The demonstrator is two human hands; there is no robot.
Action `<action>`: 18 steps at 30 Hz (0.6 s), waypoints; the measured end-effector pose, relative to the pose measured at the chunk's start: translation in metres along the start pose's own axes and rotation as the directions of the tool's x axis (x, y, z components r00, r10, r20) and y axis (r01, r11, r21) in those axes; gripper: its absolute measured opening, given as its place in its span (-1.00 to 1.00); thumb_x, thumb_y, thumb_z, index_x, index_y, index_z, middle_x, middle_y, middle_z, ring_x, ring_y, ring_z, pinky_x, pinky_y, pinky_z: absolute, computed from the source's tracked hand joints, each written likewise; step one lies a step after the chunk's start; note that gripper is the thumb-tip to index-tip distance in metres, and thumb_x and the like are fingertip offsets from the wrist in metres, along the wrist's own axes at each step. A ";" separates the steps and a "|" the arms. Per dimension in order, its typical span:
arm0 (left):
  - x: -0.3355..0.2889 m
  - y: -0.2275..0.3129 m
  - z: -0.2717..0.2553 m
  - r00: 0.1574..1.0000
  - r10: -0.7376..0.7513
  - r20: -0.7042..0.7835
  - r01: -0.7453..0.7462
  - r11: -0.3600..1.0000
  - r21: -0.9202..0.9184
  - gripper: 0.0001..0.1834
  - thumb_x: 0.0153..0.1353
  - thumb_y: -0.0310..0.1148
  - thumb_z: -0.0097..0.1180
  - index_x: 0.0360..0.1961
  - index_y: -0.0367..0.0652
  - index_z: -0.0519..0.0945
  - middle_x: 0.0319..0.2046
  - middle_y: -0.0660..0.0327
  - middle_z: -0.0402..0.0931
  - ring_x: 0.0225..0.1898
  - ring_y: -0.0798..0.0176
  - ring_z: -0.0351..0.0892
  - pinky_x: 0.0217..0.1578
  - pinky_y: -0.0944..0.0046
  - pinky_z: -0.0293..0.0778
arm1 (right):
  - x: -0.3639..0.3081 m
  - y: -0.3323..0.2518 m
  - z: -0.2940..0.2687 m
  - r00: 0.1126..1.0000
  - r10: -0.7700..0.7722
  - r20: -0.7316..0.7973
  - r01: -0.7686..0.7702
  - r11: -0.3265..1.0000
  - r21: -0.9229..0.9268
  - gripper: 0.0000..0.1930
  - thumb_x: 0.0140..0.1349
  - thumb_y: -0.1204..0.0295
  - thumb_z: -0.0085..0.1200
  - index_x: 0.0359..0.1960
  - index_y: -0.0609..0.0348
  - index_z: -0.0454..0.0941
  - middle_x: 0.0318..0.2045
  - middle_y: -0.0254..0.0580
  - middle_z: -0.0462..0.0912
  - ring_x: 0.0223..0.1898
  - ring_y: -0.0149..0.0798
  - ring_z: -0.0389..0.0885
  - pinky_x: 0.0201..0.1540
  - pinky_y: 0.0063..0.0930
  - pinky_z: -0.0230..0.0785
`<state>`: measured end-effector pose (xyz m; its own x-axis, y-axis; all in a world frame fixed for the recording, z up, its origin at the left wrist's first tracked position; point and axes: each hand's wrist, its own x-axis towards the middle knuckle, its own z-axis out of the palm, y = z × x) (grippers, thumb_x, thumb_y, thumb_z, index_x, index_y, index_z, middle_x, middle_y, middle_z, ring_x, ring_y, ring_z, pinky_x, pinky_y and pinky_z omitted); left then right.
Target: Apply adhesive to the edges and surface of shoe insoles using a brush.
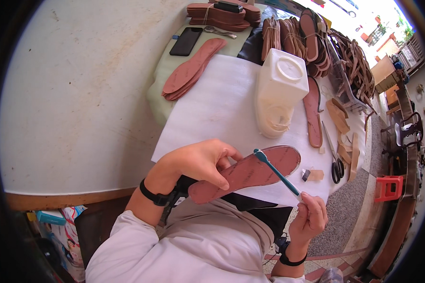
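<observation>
A reddish-brown shoe insole point(250, 170) is held up in front of me, tilted over the near edge of the white sheet. My left hand point(205, 162) grips its narrower end, thumb on top and fingers curled beneath. A teal toothbrush point(279, 174) is pinched by its pale end in my right hand point(311, 214). Its head lies over the wide part of the insole; whether the bristles touch cannot be made out. Beyond the insole stands a whitish plastic container point(282, 78) with a cut opening low at its near side.
Stacked insoles point(193, 70), a black phone point(186, 41) and bundled insoles point(222, 16) lie farther back. At right are a single dark-edged insole point(312, 113), scissors point(336, 162), tan scraps point(337, 115) and a clear bin of brown strips point(354, 61). A red stool point(388, 188) stands on the floor.
</observation>
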<state>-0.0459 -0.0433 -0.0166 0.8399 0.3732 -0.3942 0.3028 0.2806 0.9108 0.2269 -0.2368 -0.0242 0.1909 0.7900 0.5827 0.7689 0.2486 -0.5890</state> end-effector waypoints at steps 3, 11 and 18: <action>0.001 0.003 0.000 1.000 -0.006 0.005 0.006 1.000 0.004 -0.22 -0.03 -0.62 0.39 0.28 -0.60 0.41 -0.44 0.14 0.68 -0.44 0.46 0.55 -0.41 0.42 0.43 | -0.002 -0.001 0.000 1.000 -0.001 -0.030 0.002 1.000 0.006 -0.84 0.27 0.61 0.20 -0.13 0.34 0.69 -0.43 -0.05 0.68 -0.49 -0.20 0.59 -0.46 -0.43 0.39; 0.004 -0.003 -0.001 1.000 -0.005 0.009 0.004 1.000 0.012 -0.22 -0.05 -0.61 0.38 0.26 -0.63 0.42 -0.33 0.01 0.74 -0.38 0.38 0.65 -0.37 0.39 0.52 | 0.000 -0.003 -0.001 1.000 -0.010 0.025 0.009 1.000 0.022 -0.86 0.30 0.57 0.20 -0.15 0.35 0.69 -0.43 -0.05 0.67 -0.50 -0.21 0.59 -0.47 -0.45 0.36; 0.002 -0.001 0.001 1.000 -0.020 0.000 0.020 0.999 -0.037 -0.22 -0.03 -0.65 0.39 0.29 -0.59 0.41 -0.40 0.10 0.72 -0.40 0.44 0.62 -0.35 0.41 0.50 | 0.002 0.002 0.000 0.998 0.030 -0.049 -0.033 0.997 -0.066 -0.85 0.34 0.57 0.16 -0.12 0.35 0.69 -0.42 -0.04 0.68 -0.48 -0.19 0.61 -0.46 -0.44 0.39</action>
<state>-0.0441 -0.0443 -0.0185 0.8334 0.3676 -0.4126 0.3030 0.3205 0.8975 0.2285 -0.2345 -0.0239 0.2434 0.7684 0.5919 0.8011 0.1848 -0.5693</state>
